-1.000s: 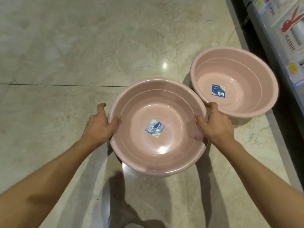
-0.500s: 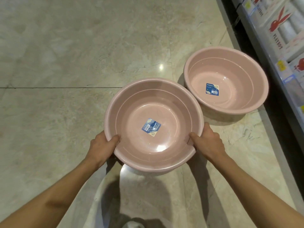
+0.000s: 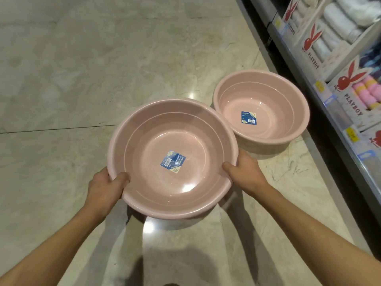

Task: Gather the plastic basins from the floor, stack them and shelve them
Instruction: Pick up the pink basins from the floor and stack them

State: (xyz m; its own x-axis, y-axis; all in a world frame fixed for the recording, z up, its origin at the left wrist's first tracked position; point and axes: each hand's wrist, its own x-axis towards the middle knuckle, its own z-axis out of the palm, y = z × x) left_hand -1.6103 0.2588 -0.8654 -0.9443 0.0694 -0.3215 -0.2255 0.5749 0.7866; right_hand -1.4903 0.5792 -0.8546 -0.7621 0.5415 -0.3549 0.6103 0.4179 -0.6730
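while lifted nearer, basin (image 3: 144,129) beside second basin (image 3: 288,96)

Left hand (image 3: 105,187) at 8 o'clock: fingers hidden under near basin (image 3: 132,149), only thumb showing over rim. Right hand (image 3: 246,174) at 4 o'clock: same. Far basin (image 3: 296,112): near-left rim covered by near basin. Label print on both too small to read. Shelf (image 3: 338,112) at 3 o'clock cut off by right edge.

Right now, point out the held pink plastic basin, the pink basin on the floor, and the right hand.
Held pink plastic basin (image 3: 156,139): head view, inner wall.
Pink basin on the floor (image 3: 274,120): head view, inner wall.
Right hand (image 3: 246,174): head view, back.
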